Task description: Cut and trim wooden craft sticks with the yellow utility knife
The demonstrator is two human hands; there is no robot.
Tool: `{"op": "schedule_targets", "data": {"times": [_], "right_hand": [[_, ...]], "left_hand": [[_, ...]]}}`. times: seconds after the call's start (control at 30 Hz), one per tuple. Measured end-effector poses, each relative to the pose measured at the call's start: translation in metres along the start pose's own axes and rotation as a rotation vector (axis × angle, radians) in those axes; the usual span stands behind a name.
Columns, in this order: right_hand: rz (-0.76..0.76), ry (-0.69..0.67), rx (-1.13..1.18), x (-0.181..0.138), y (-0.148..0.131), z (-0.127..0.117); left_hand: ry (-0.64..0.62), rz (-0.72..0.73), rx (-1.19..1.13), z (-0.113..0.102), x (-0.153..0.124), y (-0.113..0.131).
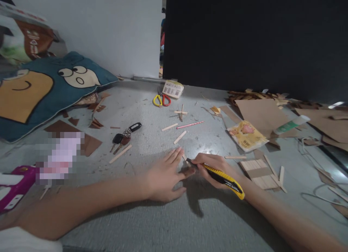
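My right hand (213, 168) is closed around a yellow and black utility knife (224, 179), whose tip points left and down. The knife's tip meets a small wooden craft stick (185, 158) on the grey surface. My left hand (168, 176) lies flat with its fingers apart, fingertips at the stick's two ends; its fingers partly cover the stick. Beyond the hands lie a loose craft stick (179, 137), another craft stick (169, 127), a pink striped pencil (190, 125) and a small crossed-stick piece (181, 112). A banded bundle of craft sticks (258, 174) lies right of my right hand.
Scissors (161, 99) and a white packet (173, 89) lie at the back. Keys (122, 139) and a blue cushion (54, 89) are on the left. Right are a yellow packet (247, 136), a glue stick (292, 124), cardboard (261, 114) and thin wire (320, 197).
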State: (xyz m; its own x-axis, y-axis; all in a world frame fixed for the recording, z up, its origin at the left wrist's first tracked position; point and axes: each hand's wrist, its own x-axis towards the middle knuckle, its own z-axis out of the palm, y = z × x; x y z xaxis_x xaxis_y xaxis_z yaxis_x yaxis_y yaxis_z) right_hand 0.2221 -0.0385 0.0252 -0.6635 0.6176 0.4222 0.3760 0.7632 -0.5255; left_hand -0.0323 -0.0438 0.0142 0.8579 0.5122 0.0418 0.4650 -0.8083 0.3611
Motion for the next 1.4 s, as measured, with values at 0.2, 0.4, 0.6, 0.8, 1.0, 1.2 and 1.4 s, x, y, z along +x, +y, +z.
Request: {"op": "schedule_targets", "data": {"times": [0.2,0.4,0.6,0.8,1.0,1.2,1.4], "right_hand": [[0.049,-0.005,0.045,0.003,0.000,-0.002],[0.052,-0.004,0.031,0.004,0.004,-0.003],[0.097,-0.074,0.064,0.012,0.000,-0.006],[0.303,-0.070,0.233,0.020,-0.004,-0.011],[0.178,-0.080,0.207,0.023,0.016,-0.016],[0.267,-0.144,0.153,0.024,0.025,-0.013],[0.353,-0.091,0.150,0.039,0.010,-0.014]], "left_hand": [[0.015,0.027,-0.013,-0.005,0.001,-0.005],[0.233,-0.034,-0.195,-0.016,0.010,-0.009],[0.352,-0.086,-0.343,-0.020,0.018,-0.021],[0.422,-0.012,-0.306,-0.044,0.024,-0.007],[0.237,0.180,-0.241,-0.089,0.049,0.017],[0.139,0.207,-0.199,-0.101,0.072,0.023],[0.165,0.175,-0.118,-0.108,0.073,0.021]]}}
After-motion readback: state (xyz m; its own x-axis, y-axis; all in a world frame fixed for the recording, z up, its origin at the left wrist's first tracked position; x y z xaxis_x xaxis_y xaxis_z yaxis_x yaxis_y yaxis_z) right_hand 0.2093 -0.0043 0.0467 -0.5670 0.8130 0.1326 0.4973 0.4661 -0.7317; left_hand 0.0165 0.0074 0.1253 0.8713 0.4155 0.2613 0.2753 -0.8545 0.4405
